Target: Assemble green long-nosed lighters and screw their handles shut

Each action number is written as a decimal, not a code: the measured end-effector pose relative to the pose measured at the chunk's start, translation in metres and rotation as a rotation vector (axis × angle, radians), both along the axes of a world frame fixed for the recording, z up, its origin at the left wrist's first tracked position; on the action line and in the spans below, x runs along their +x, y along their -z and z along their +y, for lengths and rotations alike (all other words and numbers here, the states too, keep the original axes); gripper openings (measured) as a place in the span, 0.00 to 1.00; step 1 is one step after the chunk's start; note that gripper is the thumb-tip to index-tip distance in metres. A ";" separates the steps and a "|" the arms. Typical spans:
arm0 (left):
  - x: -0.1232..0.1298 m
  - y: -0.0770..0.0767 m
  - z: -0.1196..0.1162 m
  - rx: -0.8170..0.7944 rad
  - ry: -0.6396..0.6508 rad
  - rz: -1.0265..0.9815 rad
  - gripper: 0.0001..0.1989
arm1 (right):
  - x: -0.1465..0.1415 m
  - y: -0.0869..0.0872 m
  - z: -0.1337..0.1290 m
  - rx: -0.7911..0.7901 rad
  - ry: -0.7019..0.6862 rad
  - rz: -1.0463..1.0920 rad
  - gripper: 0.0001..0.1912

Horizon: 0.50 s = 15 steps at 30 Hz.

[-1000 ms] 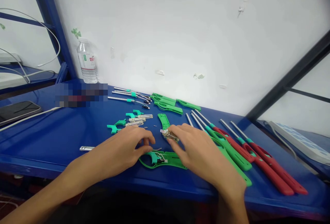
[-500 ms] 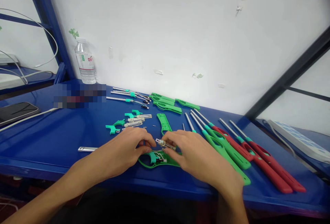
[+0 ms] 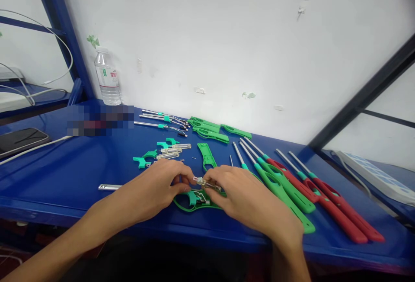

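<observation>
Between thumb and fingers, my right hand (image 3: 246,195) grips a clear fuel tank (image 3: 212,185) with a whitish tip pointing left. My left hand (image 3: 162,182) is closed at that tip, its thumb and forefinger drawn together; what lies between them is too small to make out. Under both hands lies an open green lighter shell (image 3: 181,205) holding a teal trigger (image 3: 192,197), thin wires and a black part. A metal tube (image 3: 109,187) sticks out to the left from beneath my left hand.
Teal triggers (image 3: 141,162) and clear tanks (image 3: 168,155) lie behind my left hand. Green shells (image 3: 210,135) and metal rods (image 3: 149,124) sit near the wall. Green and red lighters (image 3: 343,217) lie at right. A bottle (image 3: 108,78) and phone (image 3: 22,140) stand and lie left.
The clear tank's tip has shifted slightly left and down toward my left fingertips. Both hands have otherwise barely moved.
</observation>
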<state>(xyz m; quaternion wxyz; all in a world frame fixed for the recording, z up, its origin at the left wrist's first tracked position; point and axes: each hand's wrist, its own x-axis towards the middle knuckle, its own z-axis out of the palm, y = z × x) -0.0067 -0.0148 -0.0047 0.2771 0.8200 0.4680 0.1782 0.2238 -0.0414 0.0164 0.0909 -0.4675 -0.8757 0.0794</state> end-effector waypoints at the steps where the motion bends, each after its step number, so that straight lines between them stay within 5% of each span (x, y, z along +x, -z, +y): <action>1: 0.000 0.001 0.001 0.002 -0.005 -0.002 0.09 | 0.000 0.000 0.000 -0.005 0.001 0.002 0.09; 9: -0.013 0.004 0.002 0.118 0.002 -0.045 0.13 | 0.002 0.001 -0.002 -0.012 -0.001 0.010 0.09; 15: -0.024 0.005 0.004 0.104 0.022 -0.012 0.04 | 0.002 0.001 -0.001 -0.008 -0.015 0.024 0.10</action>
